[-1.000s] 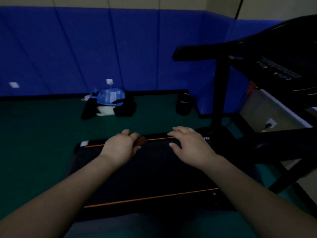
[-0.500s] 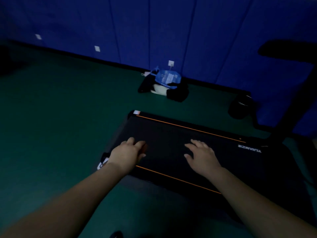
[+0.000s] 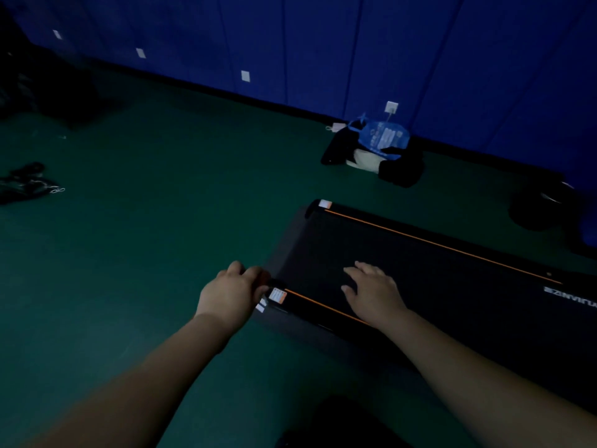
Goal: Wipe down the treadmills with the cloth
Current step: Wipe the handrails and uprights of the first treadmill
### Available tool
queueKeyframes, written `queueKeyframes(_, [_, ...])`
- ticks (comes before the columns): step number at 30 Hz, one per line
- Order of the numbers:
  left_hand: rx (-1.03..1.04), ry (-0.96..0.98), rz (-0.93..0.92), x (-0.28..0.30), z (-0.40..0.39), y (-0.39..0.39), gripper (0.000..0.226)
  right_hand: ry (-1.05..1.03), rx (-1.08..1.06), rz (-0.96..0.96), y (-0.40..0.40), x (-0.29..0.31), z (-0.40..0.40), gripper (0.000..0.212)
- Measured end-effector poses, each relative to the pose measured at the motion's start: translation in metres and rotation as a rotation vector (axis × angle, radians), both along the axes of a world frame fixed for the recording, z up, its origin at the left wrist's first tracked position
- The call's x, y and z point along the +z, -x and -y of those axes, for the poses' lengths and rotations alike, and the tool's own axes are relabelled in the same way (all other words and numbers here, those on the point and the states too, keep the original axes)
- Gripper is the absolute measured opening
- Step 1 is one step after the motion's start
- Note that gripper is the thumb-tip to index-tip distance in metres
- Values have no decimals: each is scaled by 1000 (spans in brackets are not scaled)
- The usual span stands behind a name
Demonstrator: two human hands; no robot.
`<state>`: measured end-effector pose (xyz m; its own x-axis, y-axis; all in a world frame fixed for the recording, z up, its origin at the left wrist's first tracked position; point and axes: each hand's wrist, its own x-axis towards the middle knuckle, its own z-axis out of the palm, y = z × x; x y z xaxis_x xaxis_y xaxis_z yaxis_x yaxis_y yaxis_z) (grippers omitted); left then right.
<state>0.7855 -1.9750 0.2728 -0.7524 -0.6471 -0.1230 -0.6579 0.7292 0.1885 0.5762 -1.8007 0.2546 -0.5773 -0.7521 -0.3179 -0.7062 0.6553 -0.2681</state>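
Note:
A flat black treadmill (image 3: 436,273) with two orange stripes lies on the green floor. My left hand (image 3: 231,294) is at its near left corner, fingers curled round a small dark brownish wad, the cloth (image 3: 264,279), which is mostly hidden by the fingers. A white and orange sticker sits just right of that hand. My right hand (image 3: 374,291) lies flat on the belt with fingers spread, holding nothing.
A blue bag (image 3: 382,137) on dark clothes (image 3: 400,169) lies by the blue padded wall (image 3: 323,43). A dark round object (image 3: 542,205) stands at far right. Dark items (image 3: 29,182) lie on the floor at far left. A dark shape (image 3: 349,425) sits at the bottom edge.
Both hands have slid left along the treadmill toward its end. My left hand went from the belt to the near corner. The view swung left, and the tall treadmill is out of sight.

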Motion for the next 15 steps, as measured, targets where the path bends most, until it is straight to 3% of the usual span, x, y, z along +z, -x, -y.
queueKeyframes(15, [51,-22,112,-35,259,-1,32,-147,80,37,18,-40,263,53])
